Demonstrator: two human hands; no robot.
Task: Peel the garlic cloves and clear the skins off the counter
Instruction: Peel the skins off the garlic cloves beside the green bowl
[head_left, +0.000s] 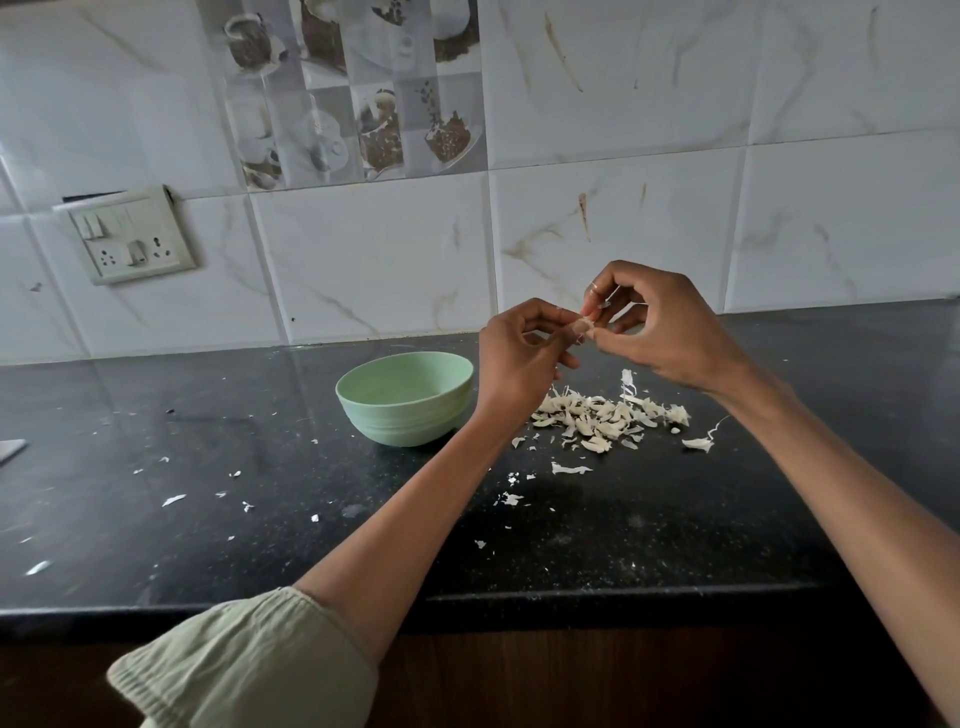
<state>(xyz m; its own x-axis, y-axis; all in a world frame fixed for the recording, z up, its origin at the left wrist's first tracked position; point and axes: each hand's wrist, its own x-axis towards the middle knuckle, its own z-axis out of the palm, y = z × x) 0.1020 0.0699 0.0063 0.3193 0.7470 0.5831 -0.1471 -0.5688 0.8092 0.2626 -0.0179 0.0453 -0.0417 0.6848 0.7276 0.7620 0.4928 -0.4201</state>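
A small garlic clove with pale papery skin is held up in the air above the black counter. My left hand pinches its left end between thumb and fingertips. My right hand pinches its right side, fingers curled around the skin. Below the hands lies a pile of garlic cloves and skins on the counter. A pale green bowl stands just left of the pile, beside my left wrist; its inside looks bare from here.
Small skin flakes are scattered over the counter toward the front edge and left. A tiled wall with a switch and socket plate rises behind. A grey object's corner shows at the far left.
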